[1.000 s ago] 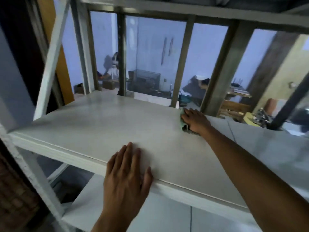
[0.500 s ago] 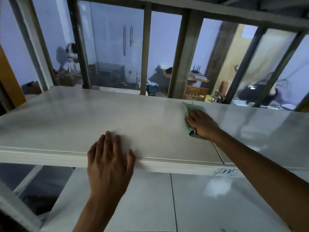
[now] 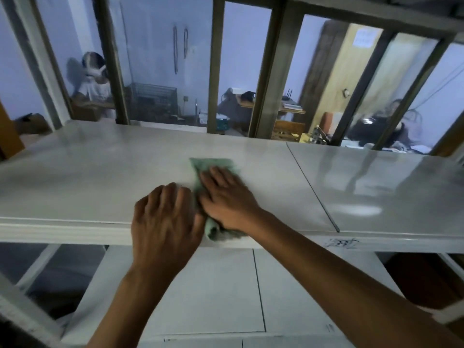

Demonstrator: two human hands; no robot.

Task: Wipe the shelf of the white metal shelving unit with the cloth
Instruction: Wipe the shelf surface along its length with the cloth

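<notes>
Cloth point(image 3: 213, 165) half hidden under right hand point(image 3: 227, 200)

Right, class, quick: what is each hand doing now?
Left hand: open, flat on the shelf edge.
Right hand: open, pressing the cloth down.

The pale green cloth point(image 3: 213, 169) is lying on the white shelf point(image 3: 88, 177), close to its front edge, its far end spreading flat while the near end is bunching up and hanging over the lip. The shelf is sitting level, glossy and reflecting light, a thin dark seam running across it to the right of the cloth.
</notes>
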